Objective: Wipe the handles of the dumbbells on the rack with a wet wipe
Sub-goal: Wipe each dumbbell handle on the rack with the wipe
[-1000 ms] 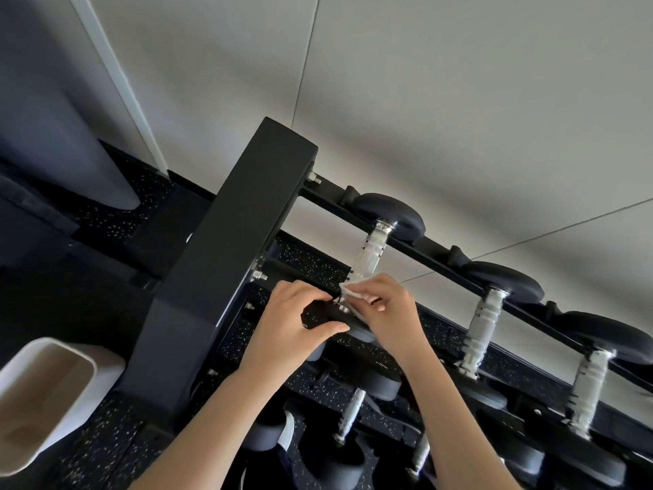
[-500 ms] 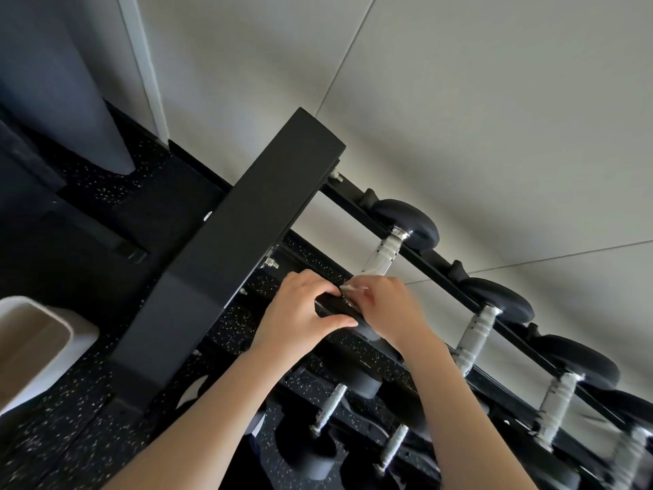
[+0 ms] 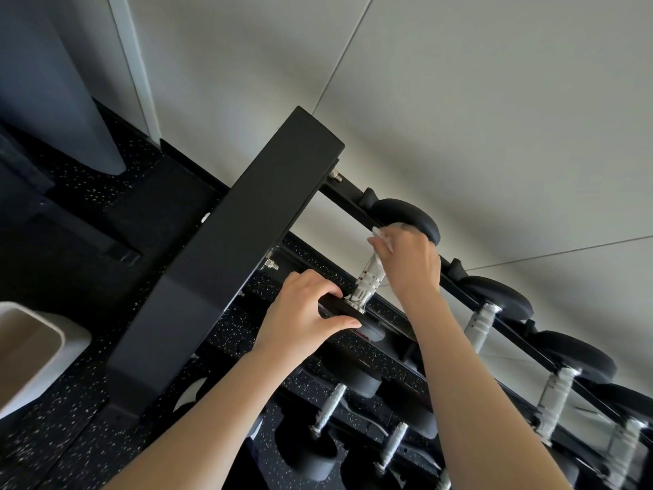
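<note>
A black dumbbell rack (image 3: 226, 263) runs from the middle down to the right, with dumbbells on its top rail and lower tiers. The first top dumbbell has a silver knurled handle (image 3: 367, 284) between black heads. My right hand (image 3: 411, 263) wraps a white wet wipe (image 3: 380, 240) round the far end of that handle, near the far head (image 3: 406, 215). My left hand (image 3: 304, 320) grips the near head (image 3: 349, 313) of the same dumbbell, thumb underneath. Further top dumbbells (image 3: 482, 321) lie to the right.
A white bin (image 3: 42, 351) stands on the speckled black floor at the left edge. The pale wall (image 3: 459, 118) is right behind the rack. Smaller dumbbells (image 3: 327, 415) sit on the lower tier under my arms.
My right hand has slid with the wipe up the handle from its near end to its far end. My left hand keeps its grip on the near head. The view has shifted.
</note>
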